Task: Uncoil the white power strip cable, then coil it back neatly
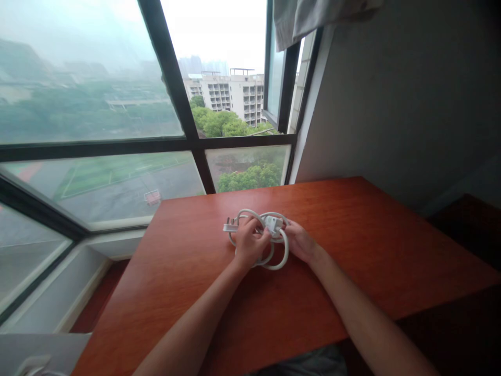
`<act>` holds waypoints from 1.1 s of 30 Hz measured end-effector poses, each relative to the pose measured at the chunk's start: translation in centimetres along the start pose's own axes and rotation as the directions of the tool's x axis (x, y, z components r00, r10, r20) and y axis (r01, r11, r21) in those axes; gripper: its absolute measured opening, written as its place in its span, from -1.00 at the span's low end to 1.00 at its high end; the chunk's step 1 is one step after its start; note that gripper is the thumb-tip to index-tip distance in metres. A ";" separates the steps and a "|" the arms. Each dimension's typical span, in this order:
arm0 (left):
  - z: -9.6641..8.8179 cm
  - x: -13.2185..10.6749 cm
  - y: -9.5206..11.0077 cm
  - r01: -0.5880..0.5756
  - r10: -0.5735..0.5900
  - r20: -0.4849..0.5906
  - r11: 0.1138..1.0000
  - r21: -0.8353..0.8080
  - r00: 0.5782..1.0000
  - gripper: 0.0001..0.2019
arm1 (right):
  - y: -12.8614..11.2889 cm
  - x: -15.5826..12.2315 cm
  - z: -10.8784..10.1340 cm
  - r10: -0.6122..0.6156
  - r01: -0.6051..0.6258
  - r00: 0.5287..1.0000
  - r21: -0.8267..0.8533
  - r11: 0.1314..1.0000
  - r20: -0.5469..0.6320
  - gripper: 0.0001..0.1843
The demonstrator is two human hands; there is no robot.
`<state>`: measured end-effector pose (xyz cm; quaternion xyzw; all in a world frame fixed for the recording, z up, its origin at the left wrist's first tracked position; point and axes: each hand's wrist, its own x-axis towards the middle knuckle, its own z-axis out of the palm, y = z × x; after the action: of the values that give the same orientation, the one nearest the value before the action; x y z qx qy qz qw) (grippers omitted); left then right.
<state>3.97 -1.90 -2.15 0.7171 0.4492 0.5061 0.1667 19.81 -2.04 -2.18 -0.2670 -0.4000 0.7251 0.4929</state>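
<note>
A white power cord (284,253) is looped into a loose coil above the wooden table, near its middle. Its three-pin plug (230,226) sticks out to the left with the pins upward. The white connector end (274,224) lies between my two hands. My left hand (250,241) is closed round the left part of the coil, its thumb and finger by the connector. From the right, my right hand (299,240) grips the coil's right side; some of its fingers are hidden behind the cord.
The reddish-brown table (172,292) reaches to the window (240,141) at the back, where one pane stands open. A grey wall (376,104) rises on the right, and a curtain (297,21) hangs above. Dark cloth (313,363) shows at the table's near edge.
</note>
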 end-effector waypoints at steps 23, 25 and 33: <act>-0.2 0.0 0.4 -0.014 0.007 0.060 0.993 0.114 0.998 -0.89 | -0.3 -0.3 -1.6 -0.081 0.076 0.994 -0.077 0.994 -0.072 -0.55; -0.1 0.1 0.4 -0.027 0.017 0.070 0.989 0.149 0.997 -0.89 | -0.4 -0.3 -1.4 -0.081 0.075 0.994 -0.075 0.994 -0.073 -0.56; 0.8 0.1 0.9 -0.109 0.029 0.177 0.878 0.465 0.984 -0.91 | -1.0 -1.1 -0.7 -0.112 0.095 0.986 -0.129 0.987 -0.128 -0.32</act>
<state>5.12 -2.12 -1.76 0.7910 0.5177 0.3261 0.0049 21.25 -2.70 -1.71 -0.3238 -0.4229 0.6529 0.5385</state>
